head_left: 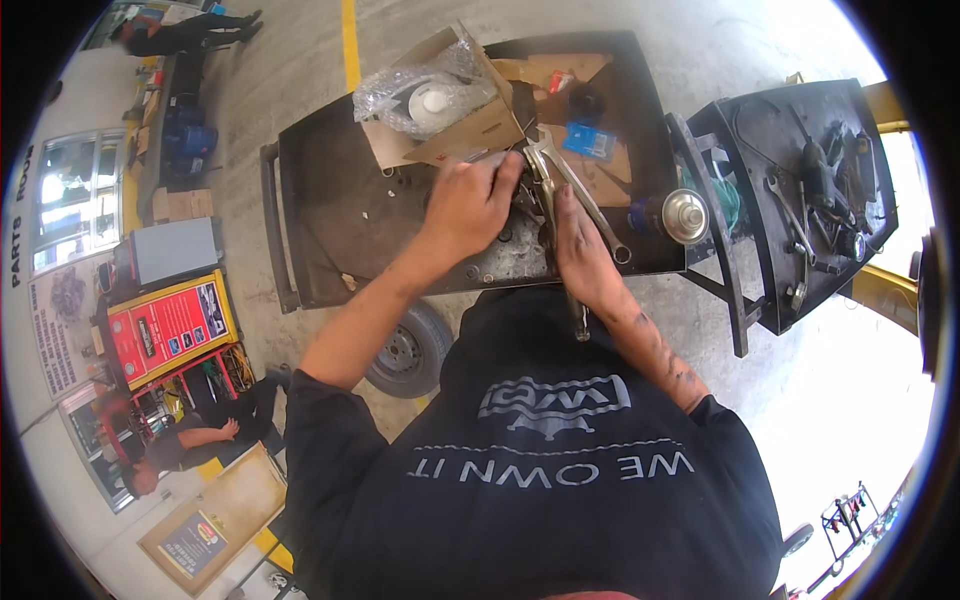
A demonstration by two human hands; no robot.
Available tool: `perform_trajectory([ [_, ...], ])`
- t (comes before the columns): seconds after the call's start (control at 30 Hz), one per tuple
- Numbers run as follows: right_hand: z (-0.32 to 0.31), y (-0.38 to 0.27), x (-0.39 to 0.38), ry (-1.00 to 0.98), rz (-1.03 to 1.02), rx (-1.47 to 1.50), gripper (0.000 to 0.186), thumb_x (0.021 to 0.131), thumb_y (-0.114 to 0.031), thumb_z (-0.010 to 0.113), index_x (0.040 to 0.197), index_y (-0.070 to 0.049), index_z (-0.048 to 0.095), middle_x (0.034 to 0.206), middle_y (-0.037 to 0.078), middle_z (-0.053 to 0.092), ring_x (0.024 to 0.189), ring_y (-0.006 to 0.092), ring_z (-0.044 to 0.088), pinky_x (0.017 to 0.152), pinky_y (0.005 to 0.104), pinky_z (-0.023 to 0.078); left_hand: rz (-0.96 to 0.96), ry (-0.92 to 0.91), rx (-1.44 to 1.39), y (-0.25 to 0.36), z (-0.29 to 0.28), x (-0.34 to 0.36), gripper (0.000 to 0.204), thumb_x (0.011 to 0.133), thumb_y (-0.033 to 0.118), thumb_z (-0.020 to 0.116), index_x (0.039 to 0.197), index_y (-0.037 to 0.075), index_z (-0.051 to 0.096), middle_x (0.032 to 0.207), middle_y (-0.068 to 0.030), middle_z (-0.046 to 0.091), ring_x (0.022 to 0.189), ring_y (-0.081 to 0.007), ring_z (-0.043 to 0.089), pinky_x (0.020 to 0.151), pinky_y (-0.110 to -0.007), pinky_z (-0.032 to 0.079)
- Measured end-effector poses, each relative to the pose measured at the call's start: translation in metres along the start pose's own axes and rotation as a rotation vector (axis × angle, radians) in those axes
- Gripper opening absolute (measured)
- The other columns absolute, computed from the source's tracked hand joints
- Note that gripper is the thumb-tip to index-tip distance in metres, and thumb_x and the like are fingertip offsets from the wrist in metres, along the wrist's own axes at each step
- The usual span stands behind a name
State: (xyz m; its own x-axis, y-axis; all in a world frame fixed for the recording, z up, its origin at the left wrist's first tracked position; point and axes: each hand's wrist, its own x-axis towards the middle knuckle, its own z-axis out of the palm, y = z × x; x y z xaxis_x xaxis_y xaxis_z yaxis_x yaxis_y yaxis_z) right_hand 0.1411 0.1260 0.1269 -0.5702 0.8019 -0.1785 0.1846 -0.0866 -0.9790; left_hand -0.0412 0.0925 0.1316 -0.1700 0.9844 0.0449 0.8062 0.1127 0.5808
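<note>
My left hand (470,208) is closed, fingers curled in, over the near part of the dark metal bench (330,205). A shiny metal edge shows by its knuckles; what it grips is hidden. Beside it my right hand (584,255) is closed round metal wrenches, its thumb pointing away from me. One of these, a long combination wrench (592,207), slants across with its open jaw near my left fingertips and its ring end to the right. Another metal tool (579,322) sticks out below the right hand, over the bench's near edge.
An open cardboard box (470,130) with bubble wrap and a white round part stands on the bench. Flattened cardboard, a blue packet (589,142) and a spray can (684,216) lie right. A second tray (770,200) holds tools. A wheel (408,350) sits below; two people are left.
</note>
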Motion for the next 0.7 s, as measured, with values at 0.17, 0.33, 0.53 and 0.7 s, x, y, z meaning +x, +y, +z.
perform_trajectory([
  [0.17, -0.007, -0.011, 0.003, -0.074, 0.258, 0.019, 0.053, 0.107, -0.045, 0.028, 0.113, 0.002, 0.052, 0.08, 0.018, 0.056, 0.074, 0.0295, 0.053, 0.076, 0.0404, 0.045, 0.34, 0.182, 0.355, 0.011, -0.018, 0.003, 0.026, 0.094, 0.029, 0.06, 0.106, 0.007, 0.058, 0.083, -0.0121, 0.066, 0.077, -0.0294, 0.063, 0.078, -0.041, 0.036],
  [0.33, 0.007, 0.01, 0.007, 0.007, -0.101, 0.021, 0.055, 0.106, -0.047, 0.027, 0.114, 0.002, 0.051, 0.082, 0.02, 0.055, 0.077, 0.0322, 0.054, 0.078, 0.0404, 0.045, -0.111, 0.068, -0.285, -0.002, 0.0, 0.004, 0.031, 0.091, 0.035, 0.064, 0.106, 0.009, 0.056, 0.08, -0.0082, 0.066, 0.074, -0.0269, 0.063, 0.077, -0.039, 0.036],
  [0.53, -0.004, -0.003, 0.005, -0.108, 0.231, 0.035, 0.057, 0.106, -0.047, 0.025, 0.115, 0.003, 0.051, 0.083, 0.019, 0.055, 0.078, 0.0318, 0.054, 0.078, 0.0402, 0.045, 0.277, 0.154, 0.28, 0.006, -0.018, 0.0, 0.027, 0.092, 0.03, 0.062, 0.106, 0.007, 0.059, 0.08, -0.0109, 0.067, 0.072, -0.0279, 0.062, 0.077, -0.039, 0.036],
  [0.7, -0.002, -0.002, 0.002, -0.14, 0.266, 0.059, 0.057, 0.106, -0.047, 0.025, 0.114, 0.003, 0.051, 0.082, 0.016, 0.054, 0.076, 0.0282, 0.053, 0.076, 0.0389, 0.045, 0.06, 0.062, 0.067, 0.009, -0.014, -0.006, 0.024, 0.092, 0.027, 0.063, 0.104, 0.006, 0.059, 0.08, -0.0109, 0.067, 0.073, -0.0289, 0.062, 0.078, -0.04, 0.037],
])
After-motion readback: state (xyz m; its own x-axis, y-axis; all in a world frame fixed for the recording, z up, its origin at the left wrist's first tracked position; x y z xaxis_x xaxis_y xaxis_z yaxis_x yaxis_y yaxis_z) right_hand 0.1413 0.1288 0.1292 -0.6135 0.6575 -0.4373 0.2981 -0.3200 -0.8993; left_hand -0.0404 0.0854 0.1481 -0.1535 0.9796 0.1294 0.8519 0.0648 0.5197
